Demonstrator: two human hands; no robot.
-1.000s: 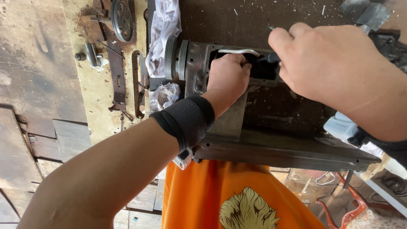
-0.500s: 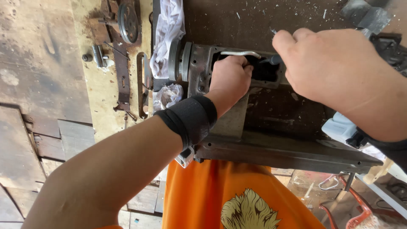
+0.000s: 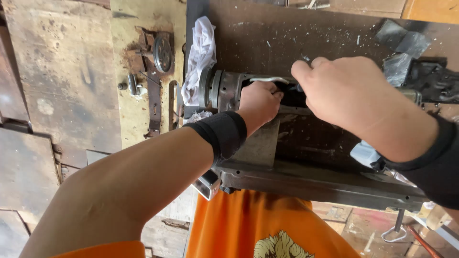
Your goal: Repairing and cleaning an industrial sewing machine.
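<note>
A grey, worn machine head (image 3: 229, 91) with a round wheel at its left end lies on a dark metal table (image 3: 306, 38). My left hand (image 3: 260, 100), with a black band on the wrist, is closed and pressed into the dark opening in the top of the machine. My right hand (image 3: 344, 91) reaches in from the right with fingers curled over the same opening, touching a black part there. What the fingers grip inside is hidden. A thin white piece (image 3: 267, 79) runs along the opening's upper edge.
A white rag (image 3: 201, 52) hangs at the machine's left end. Rusty brackets, a round pulley (image 3: 163, 53) and a bolt lie on the stained board to the left. Crumpled grey pieces (image 3: 399, 45) sit at the upper right. The table's steel front edge (image 3: 315, 184) runs above my orange shirt.
Both hands stay on the machine's opening. The view has shifted slightly, so the machine and hands sit a little lower in the picture; no clear motion of the hands.
</note>
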